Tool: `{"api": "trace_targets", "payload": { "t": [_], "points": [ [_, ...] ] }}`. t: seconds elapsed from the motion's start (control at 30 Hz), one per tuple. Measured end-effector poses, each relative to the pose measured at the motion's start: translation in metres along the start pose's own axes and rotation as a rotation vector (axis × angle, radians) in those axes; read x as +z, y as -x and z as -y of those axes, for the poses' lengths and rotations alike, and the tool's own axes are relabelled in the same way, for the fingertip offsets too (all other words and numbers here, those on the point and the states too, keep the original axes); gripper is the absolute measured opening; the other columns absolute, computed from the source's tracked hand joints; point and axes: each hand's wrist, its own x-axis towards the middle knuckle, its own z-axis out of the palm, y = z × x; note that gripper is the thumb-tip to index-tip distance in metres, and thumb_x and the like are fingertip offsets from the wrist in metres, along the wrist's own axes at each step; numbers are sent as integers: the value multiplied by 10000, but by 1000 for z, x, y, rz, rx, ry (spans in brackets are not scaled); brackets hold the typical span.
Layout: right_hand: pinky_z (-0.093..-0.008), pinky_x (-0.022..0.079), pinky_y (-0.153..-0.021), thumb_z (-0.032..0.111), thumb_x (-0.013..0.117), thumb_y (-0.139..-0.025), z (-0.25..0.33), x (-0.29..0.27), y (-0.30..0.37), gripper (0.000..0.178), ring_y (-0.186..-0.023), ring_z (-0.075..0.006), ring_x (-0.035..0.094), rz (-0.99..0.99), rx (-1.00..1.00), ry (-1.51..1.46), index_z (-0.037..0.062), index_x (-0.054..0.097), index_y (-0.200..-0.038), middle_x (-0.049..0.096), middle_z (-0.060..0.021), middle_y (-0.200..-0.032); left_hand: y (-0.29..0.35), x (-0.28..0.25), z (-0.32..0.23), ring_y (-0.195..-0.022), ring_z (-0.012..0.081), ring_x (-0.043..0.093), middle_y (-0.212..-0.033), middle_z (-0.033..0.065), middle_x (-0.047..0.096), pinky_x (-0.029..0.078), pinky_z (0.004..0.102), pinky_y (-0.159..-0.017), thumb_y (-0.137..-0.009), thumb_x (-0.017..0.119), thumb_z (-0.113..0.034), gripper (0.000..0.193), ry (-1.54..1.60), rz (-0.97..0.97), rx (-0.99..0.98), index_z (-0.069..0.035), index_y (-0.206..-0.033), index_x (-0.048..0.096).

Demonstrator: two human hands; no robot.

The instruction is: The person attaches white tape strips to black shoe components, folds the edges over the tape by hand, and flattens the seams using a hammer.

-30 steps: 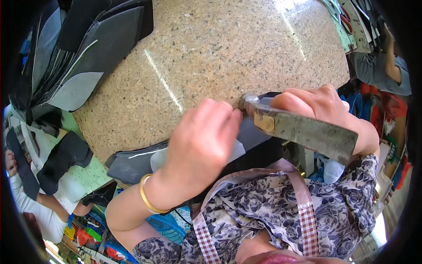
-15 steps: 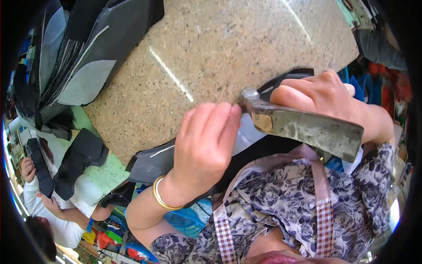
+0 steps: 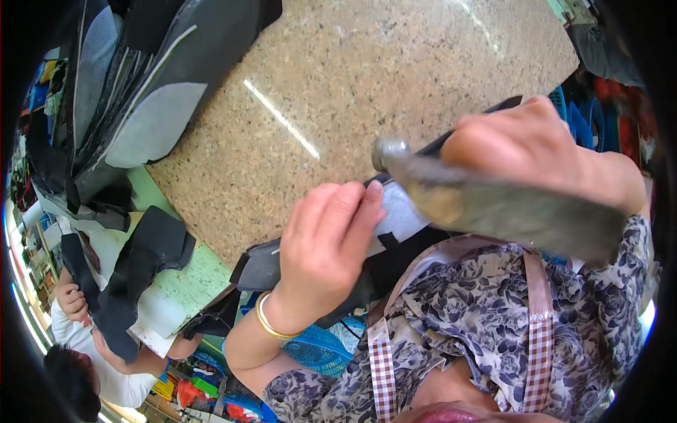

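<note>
The left hand is curled, and its fingers press on a black and grey shoe piece that lies at the edge of the speckled stone slab. The right hand is closed around the handle of a worn metal hammer, which is raised just above the piece. A stack of black and grey pieces lies on the far left of the slab.

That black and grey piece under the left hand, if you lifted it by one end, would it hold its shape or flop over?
Probably floppy: the black and grey piece drapes over the edge of the stone slab, and the left hand presses it flat. It looks thin, so likely light for its size. The similar pieces stacked nearby curve and sag, suggesting soft sheet material unlikely to roll.
</note>
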Motion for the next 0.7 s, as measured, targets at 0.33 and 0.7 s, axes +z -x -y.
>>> {"api": "trace_targets", "payload": {
  "t": [0.33, 0.7],
  "points": [
    [-342, 437, -390, 236, 695, -749, 6, 1, -14, 283, -438, -205, 568, 207, -85, -112, 27, 546, -870, 510, -27, -570, 10, -10, 8, -801, 254, 597, -885, 97, 613, 500, 336, -660, -678, 749, 19, 280, -109, -24, 76, 11, -949, 680],
    [-345, 412, -349, 163, 666, -795, 7, 11, -33, 216, -411, -171, 535, 136, -168, -103, 29, 531, -898, 488, -49, -576, 34, -26, 25, -785, 213, 600, -885, 38, 613, 479, 340, -605, -708, 685, -82, 228, -50, 31, 52, -42, -933, 685]
  ]
}}
